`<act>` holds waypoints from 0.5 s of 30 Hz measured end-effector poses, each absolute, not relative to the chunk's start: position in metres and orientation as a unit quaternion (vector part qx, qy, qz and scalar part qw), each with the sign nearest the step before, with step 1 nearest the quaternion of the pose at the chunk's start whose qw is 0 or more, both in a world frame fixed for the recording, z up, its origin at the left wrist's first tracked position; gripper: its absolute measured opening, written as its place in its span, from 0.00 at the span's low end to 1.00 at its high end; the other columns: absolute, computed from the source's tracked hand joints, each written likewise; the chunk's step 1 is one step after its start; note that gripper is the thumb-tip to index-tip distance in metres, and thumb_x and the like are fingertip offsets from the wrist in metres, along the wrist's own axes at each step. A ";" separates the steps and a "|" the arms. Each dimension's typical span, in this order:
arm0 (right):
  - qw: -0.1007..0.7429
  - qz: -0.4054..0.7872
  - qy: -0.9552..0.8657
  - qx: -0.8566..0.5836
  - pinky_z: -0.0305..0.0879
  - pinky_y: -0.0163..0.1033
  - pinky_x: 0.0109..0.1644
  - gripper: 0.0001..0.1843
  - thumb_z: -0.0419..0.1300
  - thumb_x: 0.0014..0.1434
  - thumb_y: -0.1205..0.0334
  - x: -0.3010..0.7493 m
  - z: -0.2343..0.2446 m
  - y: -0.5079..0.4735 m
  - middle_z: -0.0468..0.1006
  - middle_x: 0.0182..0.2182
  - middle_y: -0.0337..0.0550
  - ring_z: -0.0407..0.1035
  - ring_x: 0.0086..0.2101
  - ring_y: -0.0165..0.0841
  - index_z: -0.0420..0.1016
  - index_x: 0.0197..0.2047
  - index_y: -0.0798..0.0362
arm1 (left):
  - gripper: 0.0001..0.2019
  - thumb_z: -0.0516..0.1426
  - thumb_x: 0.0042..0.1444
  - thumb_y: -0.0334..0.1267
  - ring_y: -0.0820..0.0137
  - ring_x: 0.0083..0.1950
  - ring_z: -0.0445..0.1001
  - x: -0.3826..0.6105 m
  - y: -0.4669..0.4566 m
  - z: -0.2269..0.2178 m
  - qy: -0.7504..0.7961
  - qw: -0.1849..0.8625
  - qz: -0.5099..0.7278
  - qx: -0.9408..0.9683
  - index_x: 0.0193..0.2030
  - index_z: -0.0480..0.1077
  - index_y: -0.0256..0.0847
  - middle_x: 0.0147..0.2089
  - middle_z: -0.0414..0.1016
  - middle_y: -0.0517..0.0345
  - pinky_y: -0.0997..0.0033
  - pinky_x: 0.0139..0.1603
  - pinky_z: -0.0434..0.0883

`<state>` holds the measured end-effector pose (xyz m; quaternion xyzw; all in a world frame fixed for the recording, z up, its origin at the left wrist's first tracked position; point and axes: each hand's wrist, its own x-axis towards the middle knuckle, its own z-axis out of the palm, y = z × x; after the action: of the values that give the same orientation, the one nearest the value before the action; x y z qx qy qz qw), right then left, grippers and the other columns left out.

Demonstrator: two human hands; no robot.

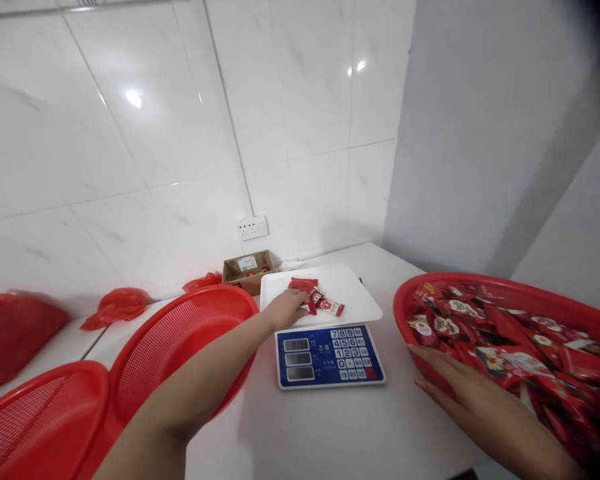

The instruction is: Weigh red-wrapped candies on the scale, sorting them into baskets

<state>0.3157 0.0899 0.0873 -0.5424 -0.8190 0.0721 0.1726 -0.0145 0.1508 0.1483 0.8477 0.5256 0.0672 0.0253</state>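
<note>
My left hand (289, 309) reaches onto the white pan (356, 293) of a digital scale, its fingers closed on a small red packet (310, 307). Other red and white snack packets (331, 307) lie against its fingertips. Below the pan is the scale's blue keypad panel (330, 357); the digits on its displays are too faint to read. On the right, my right hand (473, 393) rests at the near-left rim of a red basket (405, 297) full of red packets (500, 340). Its fingers are stretched out, with the thumb apart, and no packet shows in it.
Two red perforated baskets (180, 327) stand on the left, one partly under my left forearm. Behind the scale sits an open cardboard box (249, 268). Red plastic bags (123, 305) lie along the tiled wall, below a wall socket (253, 227). A grey wall borders the right.
</note>
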 end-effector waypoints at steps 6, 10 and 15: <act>0.182 0.068 -0.814 -0.547 0.62 0.55 0.53 0.29 0.47 0.55 0.44 0.316 0.086 0.090 0.69 0.54 0.44 0.64 0.51 0.46 0.66 0.55 0.46 | 0.06 0.51 0.58 0.36 0.69 0.39 0.70 -0.037 0.126 0.181 0.562 0.012 0.068 0.824 0.38 0.68 0.38 0.36 0.71 0.58 0.66 0.40 0.67; 0.163 0.085 -0.817 -0.547 0.61 0.52 0.54 0.30 0.46 0.56 0.43 0.316 0.086 0.090 0.66 0.56 0.45 0.62 0.53 0.44 0.64 0.57 0.48 | 0.05 0.51 0.53 0.32 0.68 0.36 0.70 -0.076 0.097 0.215 0.610 -0.002 0.037 0.791 0.30 0.67 0.41 0.34 0.72 0.59 0.72 0.32 0.64; 0.164 0.087 -0.816 -0.548 0.62 0.52 0.54 0.30 0.46 0.55 0.45 0.315 0.087 0.090 0.67 0.55 0.46 0.62 0.53 0.44 0.65 0.57 0.49 | 0.04 0.55 0.44 0.30 0.68 0.30 0.72 -0.104 0.071 0.232 0.657 0.001 -0.019 0.753 0.27 0.68 0.43 0.30 0.74 0.62 0.72 0.29 0.65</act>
<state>0.3150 0.0901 0.0869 -0.5477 -0.8159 0.0868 0.1637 -0.1043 0.0709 0.2319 0.7533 0.6574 -0.0191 0.0009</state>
